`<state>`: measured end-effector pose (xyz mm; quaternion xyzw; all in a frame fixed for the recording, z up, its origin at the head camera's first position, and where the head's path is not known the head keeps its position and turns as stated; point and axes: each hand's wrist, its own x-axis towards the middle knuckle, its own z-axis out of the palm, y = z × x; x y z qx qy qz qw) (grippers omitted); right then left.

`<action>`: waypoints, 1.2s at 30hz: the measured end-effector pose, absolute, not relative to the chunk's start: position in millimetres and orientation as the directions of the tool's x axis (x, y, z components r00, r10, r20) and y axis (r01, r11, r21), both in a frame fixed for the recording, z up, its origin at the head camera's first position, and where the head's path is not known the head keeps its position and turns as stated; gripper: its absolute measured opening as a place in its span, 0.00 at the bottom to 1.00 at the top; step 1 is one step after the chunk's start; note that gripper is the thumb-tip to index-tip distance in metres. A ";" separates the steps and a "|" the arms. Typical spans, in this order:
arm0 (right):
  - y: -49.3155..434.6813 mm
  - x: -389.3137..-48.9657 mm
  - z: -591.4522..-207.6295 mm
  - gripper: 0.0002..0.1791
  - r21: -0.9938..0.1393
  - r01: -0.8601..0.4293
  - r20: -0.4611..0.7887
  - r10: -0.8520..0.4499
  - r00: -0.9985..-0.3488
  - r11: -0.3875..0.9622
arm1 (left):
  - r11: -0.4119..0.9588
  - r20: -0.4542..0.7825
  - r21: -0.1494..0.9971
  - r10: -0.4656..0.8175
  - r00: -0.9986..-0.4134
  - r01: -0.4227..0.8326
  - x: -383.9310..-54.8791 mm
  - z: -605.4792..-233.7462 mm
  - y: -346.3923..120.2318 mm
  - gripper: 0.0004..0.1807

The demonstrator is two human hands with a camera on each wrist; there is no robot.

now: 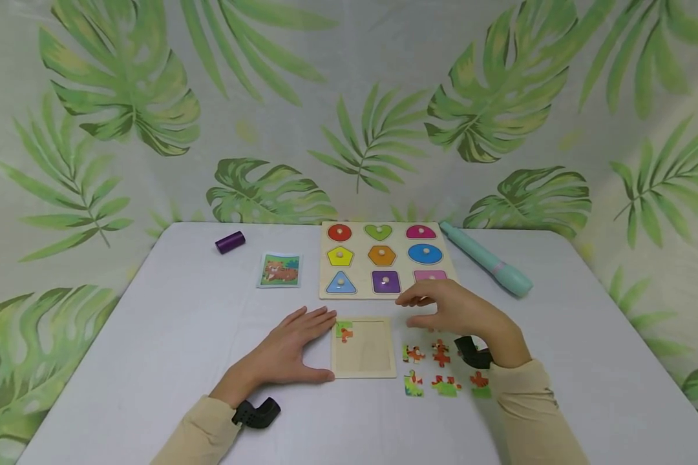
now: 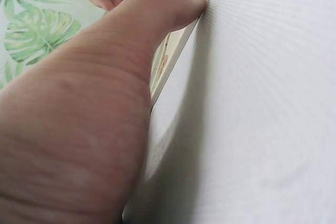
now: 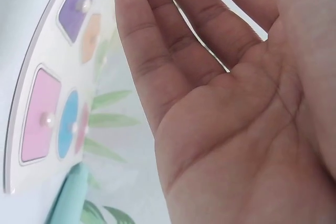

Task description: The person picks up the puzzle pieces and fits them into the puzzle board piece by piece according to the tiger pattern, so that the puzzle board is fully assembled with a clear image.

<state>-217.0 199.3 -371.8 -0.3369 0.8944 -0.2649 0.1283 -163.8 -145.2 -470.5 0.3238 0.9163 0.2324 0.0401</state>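
A square wooden puzzle frame [image 1: 363, 352] lies on the white table with one green-and-orange puzzle piece [image 1: 344, 331] in its upper left corner. My left hand [image 1: 293, 349] spreads flat along the frame's left side, its fingertips and thumb touching the edge. In the left wrist view the thumb [image 2: 191, 6] meets the frame's rim. Above the frame's upper right, my right hand [image 1: 450, 307] hovers with thumb and fingers apart. Its palm [image 3: 231, 124] shows nothing held. Several loose puzzle pieces [image 1: 440, 354] lie right of the frame, some hidden under the right forearm.
Behind the frame lies a shape board [image 1: 357, 274] with knobbed coloured shapes. A teal flashlight-like stick [image 1: 491, 261] slants at its right. To the left are a picture card [image 1: 281, 270] of an orange animal and a purple cylinder [image 1: 230, 242]. A leaf-patterned cloth [image 1: 372, 129] hangs behind.
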 end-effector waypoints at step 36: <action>235.1 -230.8 -384.5 0.18 -0.565 -0.421 -0.140 -0.585 -0.799 0.710 | 0.689 0.062 0.456 0.607 -0.792 0.563 -163.5 -470.7 -145.0 0.56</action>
